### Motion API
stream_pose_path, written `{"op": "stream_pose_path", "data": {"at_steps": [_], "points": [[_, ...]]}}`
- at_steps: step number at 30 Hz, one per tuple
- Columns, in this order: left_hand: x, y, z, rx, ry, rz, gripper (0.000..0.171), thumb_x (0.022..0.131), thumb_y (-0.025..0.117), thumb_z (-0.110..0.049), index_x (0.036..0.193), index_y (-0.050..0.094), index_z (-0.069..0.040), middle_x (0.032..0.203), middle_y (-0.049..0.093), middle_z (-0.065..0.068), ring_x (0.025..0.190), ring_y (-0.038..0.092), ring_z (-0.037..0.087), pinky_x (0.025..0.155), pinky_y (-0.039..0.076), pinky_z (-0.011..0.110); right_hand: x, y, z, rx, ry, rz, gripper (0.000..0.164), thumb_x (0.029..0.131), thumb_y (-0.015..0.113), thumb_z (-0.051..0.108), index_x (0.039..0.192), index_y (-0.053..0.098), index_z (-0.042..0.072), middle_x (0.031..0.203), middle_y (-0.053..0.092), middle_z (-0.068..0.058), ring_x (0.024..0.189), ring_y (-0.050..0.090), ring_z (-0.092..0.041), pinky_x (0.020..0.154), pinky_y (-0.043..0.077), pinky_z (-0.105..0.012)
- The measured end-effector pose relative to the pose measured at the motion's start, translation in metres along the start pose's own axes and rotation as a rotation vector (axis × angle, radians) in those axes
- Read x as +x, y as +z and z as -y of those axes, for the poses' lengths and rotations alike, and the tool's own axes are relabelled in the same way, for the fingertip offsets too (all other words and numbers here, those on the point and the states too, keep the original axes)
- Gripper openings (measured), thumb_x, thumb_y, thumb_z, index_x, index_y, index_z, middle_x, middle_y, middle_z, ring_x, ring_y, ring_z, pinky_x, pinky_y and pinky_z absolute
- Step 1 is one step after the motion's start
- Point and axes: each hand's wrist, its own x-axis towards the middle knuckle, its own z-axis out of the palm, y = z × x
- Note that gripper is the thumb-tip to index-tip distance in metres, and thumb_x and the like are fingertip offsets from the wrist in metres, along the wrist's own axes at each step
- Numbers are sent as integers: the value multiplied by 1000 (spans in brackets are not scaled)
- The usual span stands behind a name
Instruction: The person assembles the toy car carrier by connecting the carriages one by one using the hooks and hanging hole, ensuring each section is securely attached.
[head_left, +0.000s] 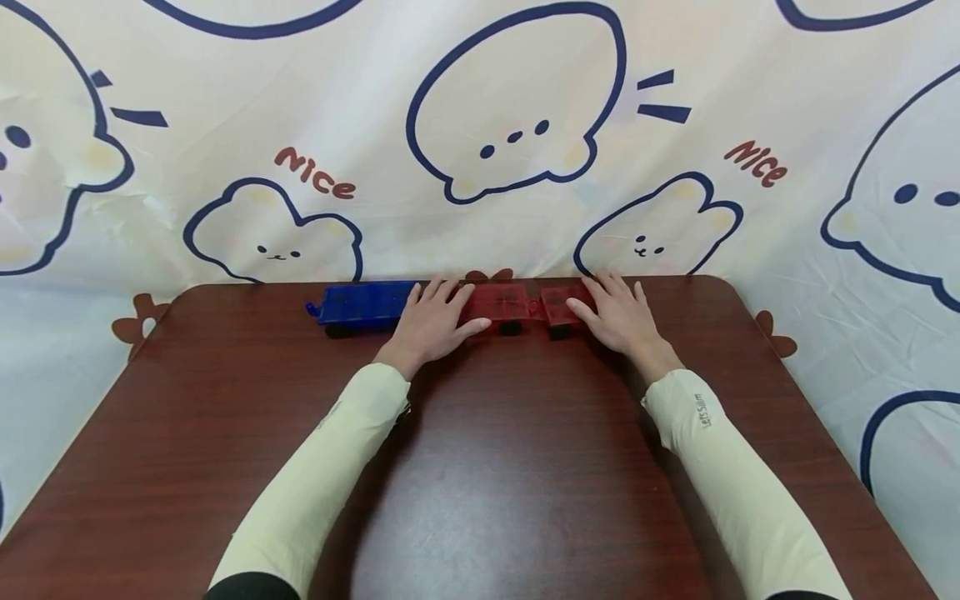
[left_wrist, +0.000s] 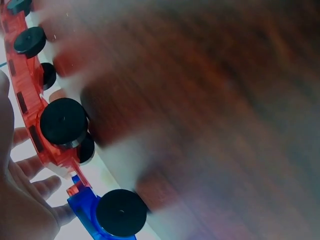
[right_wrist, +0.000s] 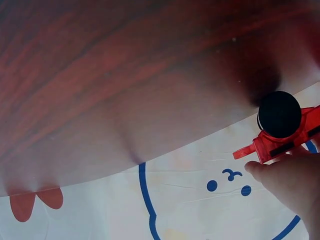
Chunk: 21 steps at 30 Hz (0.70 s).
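Note:
A string of toy train cars stands along the table's far edge in the head view: a blue train car (head_left: pixel 363 304) at left, a clear red train car (head_left: pixel 501 304) in the middle and another red train car (head_left: pixel 558 307) at right. My left hand (head_left: pixel 431 321) holds the middle red car near its joint with the blue one, thumb in front, fingers over the top. In the left wrist view a red coupling (left_wrist: pixel 79 185) meets the blue car. My right hand (head_left: pixel 621 315) grips the right red car's outer end, covering it. Its hitch (right_wrist: pixel 244 152) shows in the right wrist view.
The brown wooden table (head_left: pixel 525 467) has rounded far corners. Close behind it hangs a pale cloth (head_left: pixel 465 242) with cartoon figures and lettering. Black wheels (left_wrist: pixel 121 212) stand on the tabletop under the cars.

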Motion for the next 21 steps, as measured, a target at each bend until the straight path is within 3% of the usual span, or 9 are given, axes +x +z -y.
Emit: {"op": "stream_pose_path", "data": {"at_steps": [21], "points": [[17, 5, -11, 46, 41, 38, 85, 96, 35, -75, 162, 28, -21, 166, 23, 12, 154, 12, 37, 122, 7, 56, 6, 2, 4, -21, -50, 6, 77, 102, 36, 64, 158, 37, 12, 164, 27, -19, 153, 13, -39, 119, 5, -65]]}}
